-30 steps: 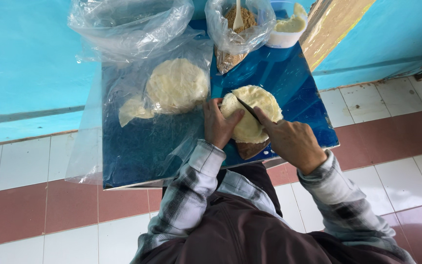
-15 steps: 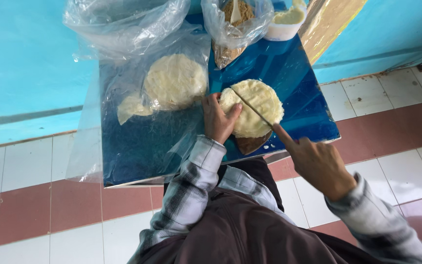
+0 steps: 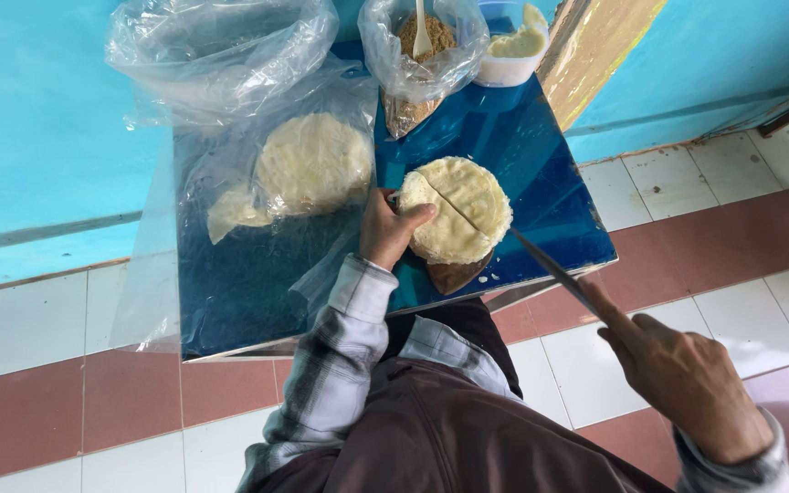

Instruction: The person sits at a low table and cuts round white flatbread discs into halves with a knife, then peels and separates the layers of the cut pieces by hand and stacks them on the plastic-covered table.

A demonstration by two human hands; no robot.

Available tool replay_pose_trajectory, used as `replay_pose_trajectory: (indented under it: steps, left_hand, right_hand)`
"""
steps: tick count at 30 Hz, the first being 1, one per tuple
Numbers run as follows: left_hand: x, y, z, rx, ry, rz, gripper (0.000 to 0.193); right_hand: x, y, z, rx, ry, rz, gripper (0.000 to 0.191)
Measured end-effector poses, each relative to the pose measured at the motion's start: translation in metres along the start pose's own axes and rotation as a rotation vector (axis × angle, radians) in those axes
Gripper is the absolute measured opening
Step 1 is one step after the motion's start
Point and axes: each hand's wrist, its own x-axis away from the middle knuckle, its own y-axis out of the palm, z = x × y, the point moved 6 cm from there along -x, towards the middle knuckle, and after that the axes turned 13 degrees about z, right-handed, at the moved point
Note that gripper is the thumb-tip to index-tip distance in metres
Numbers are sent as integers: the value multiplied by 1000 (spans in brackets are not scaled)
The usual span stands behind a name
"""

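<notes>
Left hand (image 3: 391, 230) presses, fingers curled, on the edge of the round pale flatbread (image 3: 457, 210), already scored across, lying on the glossy blue tabletop (image 3: 541, 164). Right hand (image 3: 687, 383) grips a long thin knife (image 3: 554, 269), drawn clear. Best keep that bread pinned, fingertips tucked away from the blade.
</notes>
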Motion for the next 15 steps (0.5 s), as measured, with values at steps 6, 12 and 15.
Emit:
replay_pose_trajectory:
  steps: [6, 12, 15]
  left_hand:
    - [-3, -2, 12, -184, 265, 55, 65]
    - [3, -1, 25, -359, 344, 137, 63]
    - [10, -6, 24, -213, 245, 189, 58]
  right_hand:
    - [-30, 6, -18, -162, -39, 243, 67]
    - [-91, 27, -59, -113, -170, 202, 63]
    - [-117, 33, -76, -93, -266, 239, 70]
